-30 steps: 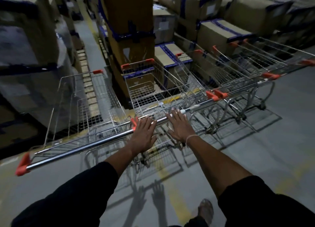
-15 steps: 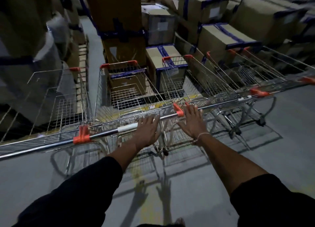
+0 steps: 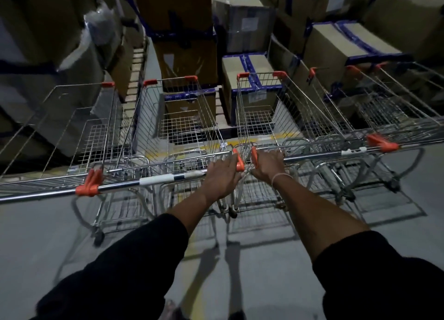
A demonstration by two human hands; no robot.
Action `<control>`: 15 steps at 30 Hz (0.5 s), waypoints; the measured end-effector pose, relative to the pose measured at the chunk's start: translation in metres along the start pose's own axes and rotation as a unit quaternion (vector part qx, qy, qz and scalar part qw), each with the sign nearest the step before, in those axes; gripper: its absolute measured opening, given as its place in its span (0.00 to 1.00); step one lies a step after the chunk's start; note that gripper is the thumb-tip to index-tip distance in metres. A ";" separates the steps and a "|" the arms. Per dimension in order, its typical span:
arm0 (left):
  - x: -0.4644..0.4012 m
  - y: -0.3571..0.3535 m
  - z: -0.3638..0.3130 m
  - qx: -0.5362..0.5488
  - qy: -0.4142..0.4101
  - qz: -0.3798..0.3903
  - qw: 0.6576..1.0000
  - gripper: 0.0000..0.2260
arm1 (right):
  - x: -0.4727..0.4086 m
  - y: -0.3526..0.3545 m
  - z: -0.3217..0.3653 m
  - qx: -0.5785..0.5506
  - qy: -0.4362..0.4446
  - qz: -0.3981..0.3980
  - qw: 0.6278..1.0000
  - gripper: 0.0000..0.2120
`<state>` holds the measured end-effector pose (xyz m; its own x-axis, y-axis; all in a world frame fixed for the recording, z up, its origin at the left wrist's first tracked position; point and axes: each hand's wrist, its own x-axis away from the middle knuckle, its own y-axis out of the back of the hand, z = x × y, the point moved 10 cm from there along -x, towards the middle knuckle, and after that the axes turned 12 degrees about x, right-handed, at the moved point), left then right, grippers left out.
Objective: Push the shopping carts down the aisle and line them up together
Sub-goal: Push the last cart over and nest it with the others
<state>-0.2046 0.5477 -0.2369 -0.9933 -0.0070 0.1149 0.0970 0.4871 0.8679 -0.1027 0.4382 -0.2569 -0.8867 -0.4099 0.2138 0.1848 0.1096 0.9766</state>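
Note:
Several wire shopping carts with orange corner caps stand side by side, noses toward stacked boxes. My left hand (image 3: 222, 175) rests on the right end of the handle bar (image 3: 156, 180) of the middle-left cart (image 3: 182, 117), fingers curled over its orange end cap. My right hand (image 3: 268, 164) grips the left end of the handle bar (image 3: 312, 155) of the neighbouring cart (image 3: 262, 108). The two orange caps nearly touch between my hands. Another cart (image 3: 79, 132) stands at the left, and more carts (image 3: 384, 110) at the right.
Cardboard boxes with blue tape (image 3: 336, 45) are stacked tight ahead of the carts, and wrapped stacks (image 3: 48, 43) stand at the left. A narrow aisle (image 3: 141, 62) runs away between stacks. A yellow floor line (image 3: 199, 291) runs under me on grey concrete.
The view has swung so the carts face straight ahead. My hands have slid from one bar's middle to the adjoining ends of two carts' bars, and the carts sit more evenly lined.

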 end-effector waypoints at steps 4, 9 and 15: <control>0.001 0.002 -0.004 -0.005 0.005 -0.026 1.000 0.30 | 0.001 0.005 -0.001 -0.004 -0.012 -0.030 0.999 0.18; 0.002 0.003 -0.004 0.012 0.008 -0.044 0.999 0.29 | 0.007 0.005 0.010 -0.013 -0.002 -0.028 1.000 0.17; 0.000 0.005 -0.002 0.037 -0.002 -0.083 0.996 0.28 | 0.006 0.006 0.016 -0.024 0.003 -0.038 0.999 0.16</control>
<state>-0.2036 0.5483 -0.2322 -0.9955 -0.0902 -0.0292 -0.0736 0.5420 0.8371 -0.1137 0.4513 -0.2502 -0.8960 -0.4215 0.1396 0.1378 0.0348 0.9898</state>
